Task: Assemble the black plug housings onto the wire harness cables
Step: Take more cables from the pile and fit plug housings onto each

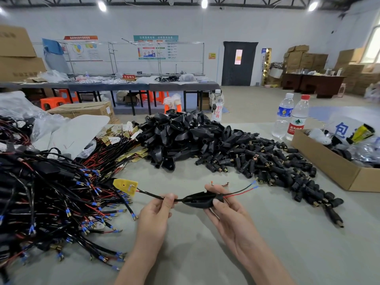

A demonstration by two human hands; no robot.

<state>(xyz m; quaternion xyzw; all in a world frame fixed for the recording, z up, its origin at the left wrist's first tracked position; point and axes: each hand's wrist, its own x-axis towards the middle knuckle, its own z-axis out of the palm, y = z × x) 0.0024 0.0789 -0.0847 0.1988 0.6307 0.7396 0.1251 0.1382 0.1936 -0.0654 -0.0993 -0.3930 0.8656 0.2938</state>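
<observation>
Above the grey table [308, 233]: one cable [151, 194] is held level between both hands.
Left hand [158, 210]: thumb and forefinger pinch the cable beside its yellow tab [125, 186].
Right hand [228, 210]: fingers curl round the black plug housing [200, 199]; the cable runs through it, and red and black leads [236, 194] poke out beyond.
Behind: a heap of housings [181, 138].
Left side: a harness tangle [51, 198].

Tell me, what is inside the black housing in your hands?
A cable runs through the black housing: it enters beside the left hand, and red and black wires exit past the right hand. The stretch inside is hidden by the shell.
</observation>
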